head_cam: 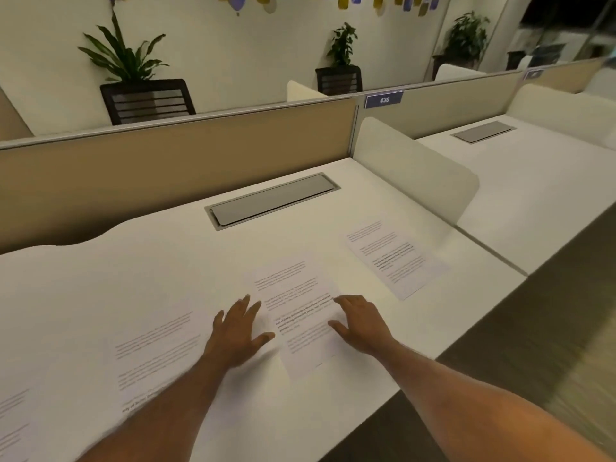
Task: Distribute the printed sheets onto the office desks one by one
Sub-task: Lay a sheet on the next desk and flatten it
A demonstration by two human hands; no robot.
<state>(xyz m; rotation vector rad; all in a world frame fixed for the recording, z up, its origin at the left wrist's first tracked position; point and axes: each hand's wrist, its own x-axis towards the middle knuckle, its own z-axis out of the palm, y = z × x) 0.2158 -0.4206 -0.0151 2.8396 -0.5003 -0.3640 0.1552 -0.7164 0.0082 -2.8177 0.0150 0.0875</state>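
Now, left hand [236,331]: flat, fingers spread, pressing the left edge of the middle sheet [293,315]
Right hand [360,325]: flat, relaxed, touching its right edge
Middle sheet: flat on the white desk [166,261], near the front
Right sheet [396,258], left sheet [156,358]: alongside on the same desk

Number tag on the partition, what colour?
The number tag is blue with white digits; head view shows it best.

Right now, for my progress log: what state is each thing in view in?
Middle sheet: flat on desk, between both hands.
Right sheet: flat, untouched.
Left sheet: flat, not held.
Left hand: open, fingers spread, at middle sheet's left edge.
Right hand: open, at its right edge.
Cable lid: shut.
Far desk: no sheet seen.
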